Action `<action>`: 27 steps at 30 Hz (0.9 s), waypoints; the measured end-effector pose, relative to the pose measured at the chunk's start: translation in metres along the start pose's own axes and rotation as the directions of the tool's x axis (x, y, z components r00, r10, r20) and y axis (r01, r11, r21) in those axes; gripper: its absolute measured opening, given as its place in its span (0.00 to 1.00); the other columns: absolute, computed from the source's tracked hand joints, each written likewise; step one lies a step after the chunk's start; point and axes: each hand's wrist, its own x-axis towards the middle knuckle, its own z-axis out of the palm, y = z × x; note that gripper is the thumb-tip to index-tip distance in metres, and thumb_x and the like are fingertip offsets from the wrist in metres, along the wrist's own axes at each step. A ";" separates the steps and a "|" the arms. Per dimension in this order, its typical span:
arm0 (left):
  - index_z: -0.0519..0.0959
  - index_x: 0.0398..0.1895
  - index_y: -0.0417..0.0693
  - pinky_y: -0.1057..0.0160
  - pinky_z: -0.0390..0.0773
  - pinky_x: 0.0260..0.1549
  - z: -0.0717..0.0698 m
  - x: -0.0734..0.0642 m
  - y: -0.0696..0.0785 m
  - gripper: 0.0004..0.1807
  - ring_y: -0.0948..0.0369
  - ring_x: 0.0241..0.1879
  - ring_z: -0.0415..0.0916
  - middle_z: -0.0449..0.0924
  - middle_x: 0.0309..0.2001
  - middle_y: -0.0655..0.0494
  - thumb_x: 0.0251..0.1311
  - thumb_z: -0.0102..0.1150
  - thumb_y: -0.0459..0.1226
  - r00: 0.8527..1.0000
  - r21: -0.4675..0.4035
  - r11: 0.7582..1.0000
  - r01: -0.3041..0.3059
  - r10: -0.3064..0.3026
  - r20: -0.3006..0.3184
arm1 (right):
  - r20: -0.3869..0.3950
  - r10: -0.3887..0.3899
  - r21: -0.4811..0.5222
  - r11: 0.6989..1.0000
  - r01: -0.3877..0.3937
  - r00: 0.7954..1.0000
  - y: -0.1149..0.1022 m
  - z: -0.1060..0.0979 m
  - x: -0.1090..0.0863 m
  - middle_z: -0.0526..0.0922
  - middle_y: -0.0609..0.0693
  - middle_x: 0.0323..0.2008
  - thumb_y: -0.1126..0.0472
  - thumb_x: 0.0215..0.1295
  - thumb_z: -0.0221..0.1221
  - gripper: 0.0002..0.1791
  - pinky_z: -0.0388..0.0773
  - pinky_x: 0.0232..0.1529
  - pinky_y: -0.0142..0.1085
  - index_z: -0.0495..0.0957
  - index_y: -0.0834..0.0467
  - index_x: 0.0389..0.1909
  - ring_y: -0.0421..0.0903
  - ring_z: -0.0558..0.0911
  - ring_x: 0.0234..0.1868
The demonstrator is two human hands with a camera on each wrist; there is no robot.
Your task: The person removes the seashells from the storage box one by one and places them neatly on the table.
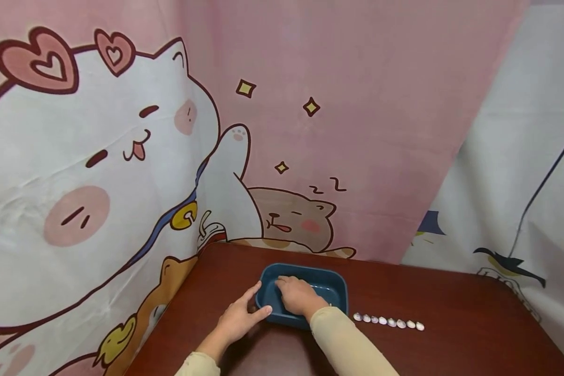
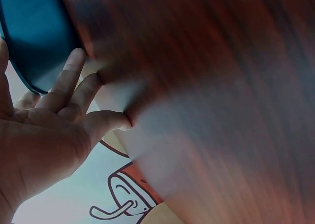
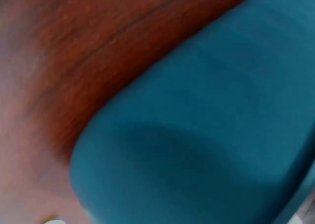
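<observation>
A dark blue rectangular basin [image 1: 330,272] stands on the table in the head view. Along its left end my left hand [image 1: 237,319] steadies it from outside, fingers at the left wall and thumb by the front corner. The left wrist view has that hand's fingers [image 2: 63,88] extended and spread beside the basin [image 2: 37,37]. My right hand [image 1: 300,296] reaches over the front rim into the basin, fingers bent down toward its floor; I cannot tell whether they pinch anything. Only the basin's outer wall [image 3: 211,101] fills the right wrist view, which leaves the right hand out.
Right of the basin, several small, pale, shell-like pieces [image 1: 391,322] lie in a straight row on the reddish-brown table [image 1: 474,318]. Curtains with cartoon animals [image 1: 301,219] hang behind the table and along its left side.
</observation>
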 end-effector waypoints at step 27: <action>0.63 0.84 0.66 0.23 0.73 0.53 -0.002 -0.005 0.006 0.46 0.37 0.67 0.78 0.74 0.76 0.42 0.66 0.65 0.66 1.000 -0.011 1.000 -0.011 0.010 -0.013 | 0.067 0.117 -0.034 0.993 -0.115 0.991 -0.011 0.004 0.004 0.82 0.51 0.70 0.55 0.85 0.47 0.22 0.73 0.75 0.52 0.80 0.55 0.70 0.53 0.78 0.73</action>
